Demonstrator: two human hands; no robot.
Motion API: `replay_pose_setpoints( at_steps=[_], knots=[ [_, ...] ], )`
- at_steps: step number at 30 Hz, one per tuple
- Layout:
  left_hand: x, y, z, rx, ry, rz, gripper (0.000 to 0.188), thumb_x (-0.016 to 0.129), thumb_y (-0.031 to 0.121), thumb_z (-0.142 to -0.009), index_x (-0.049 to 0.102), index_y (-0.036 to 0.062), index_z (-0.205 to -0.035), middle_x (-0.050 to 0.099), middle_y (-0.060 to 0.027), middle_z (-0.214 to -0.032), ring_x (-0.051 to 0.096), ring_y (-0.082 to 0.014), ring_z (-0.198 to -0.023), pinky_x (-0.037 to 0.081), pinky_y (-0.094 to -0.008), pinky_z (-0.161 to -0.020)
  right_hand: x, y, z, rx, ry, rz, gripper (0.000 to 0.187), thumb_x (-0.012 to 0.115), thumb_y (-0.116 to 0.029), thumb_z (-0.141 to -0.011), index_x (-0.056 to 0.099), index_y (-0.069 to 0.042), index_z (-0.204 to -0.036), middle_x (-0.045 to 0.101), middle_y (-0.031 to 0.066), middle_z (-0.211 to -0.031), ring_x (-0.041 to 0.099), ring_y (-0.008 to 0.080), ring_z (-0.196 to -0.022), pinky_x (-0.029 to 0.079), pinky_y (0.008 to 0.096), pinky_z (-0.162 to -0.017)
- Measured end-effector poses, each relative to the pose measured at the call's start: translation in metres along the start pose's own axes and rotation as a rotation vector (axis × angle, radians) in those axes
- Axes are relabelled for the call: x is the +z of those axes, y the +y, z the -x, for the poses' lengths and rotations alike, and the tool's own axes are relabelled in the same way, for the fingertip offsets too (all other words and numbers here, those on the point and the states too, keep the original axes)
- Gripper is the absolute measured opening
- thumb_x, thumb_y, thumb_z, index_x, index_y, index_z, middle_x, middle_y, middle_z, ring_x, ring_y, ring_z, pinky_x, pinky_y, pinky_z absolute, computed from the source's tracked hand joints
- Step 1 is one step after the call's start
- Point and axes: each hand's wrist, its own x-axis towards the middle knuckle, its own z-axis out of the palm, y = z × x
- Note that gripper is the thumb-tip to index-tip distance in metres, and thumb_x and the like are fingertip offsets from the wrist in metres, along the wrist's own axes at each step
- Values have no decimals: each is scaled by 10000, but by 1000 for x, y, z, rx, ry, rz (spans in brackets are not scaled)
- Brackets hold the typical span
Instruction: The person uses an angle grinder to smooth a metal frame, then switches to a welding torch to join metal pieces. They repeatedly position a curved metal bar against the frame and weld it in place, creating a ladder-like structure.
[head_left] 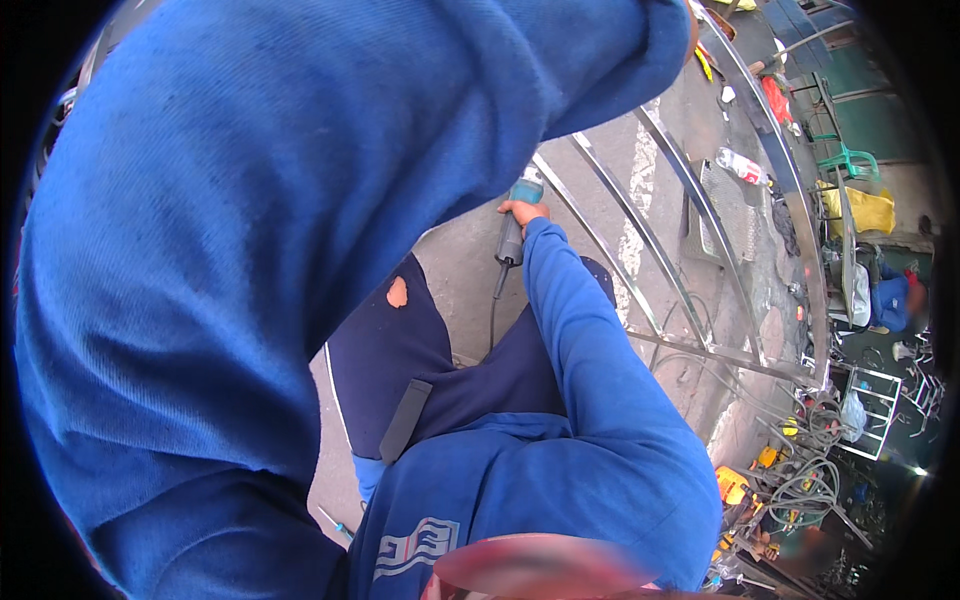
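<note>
My right hand [523, 210] is stretched forward and down, the blue-sleeved forearm running from the lower middle up to the wrist, and its fingers are clenched around the grey body of an angle grinder [516, 222]. The grinder points up, its teal head just beside a bar of the curved metal frame [690, 270], while its black cord [492, 310] trails back toward my knees. My left arm [300, 230] crosses high over the view, filling the left and top with blue sleeve; its hand is out of sight. The frame lies on the concrete floor [460, 270] ahead.
</note>
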Motion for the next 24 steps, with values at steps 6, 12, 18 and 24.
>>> replay_pose_setpoints(
  at_steps=[6, 12, 18, 24],
  knots=[
    [-1, 4, 20, 16, 38, 5, 313, 669, 182, -882, 761, 132, -1176, 722, -104, -1218, 692, -286, -1129, 566, -476, -901, 8, 1, 3, -49, 22, 78, 656, 910, -232, -545, 685, 128, -1045, 715, 230, -1040, 715, 333, -895, 570, 443, -774],
    [5, 16, 69, 38, 99, 38, 306, 659, 185, -885, 759, 116, -1166, 724, -112, -1197, 696, -289, -1109, 566, -471, -893, 10, 5, 3, -107, 98, 196, 639, 902, -288, -571, 704, 112, -1030, 723, 231, -1056, 718, 335, -940, 563, 426, -813],
    [21, 24, 118, 33, 114, 57, 301, 648, 189, -888, 758, 101, -1155, 727, -120, -1176, 700, -293, -1088, 567, -467, -884, 15, 5, -3, -170, 149, 290, 629, 893, -344, -598, 722, 96, -1014, 731, 231, -1072, 721, 338, -986, 556, 409, -853],
    [28, 30, 132, 18, 138, 71, 299, 638, 192, -892, 756, 86, -1145, 729, -129, -1155, 704, -296, -1068, 568, -463, -876, 19, 11, -1, -220, 170, 332, 624, 885, -399, -625, 741, 80, -999, 738, 232, -1087, 724, 340, -1031, 549, 392, -893]
  ],
)
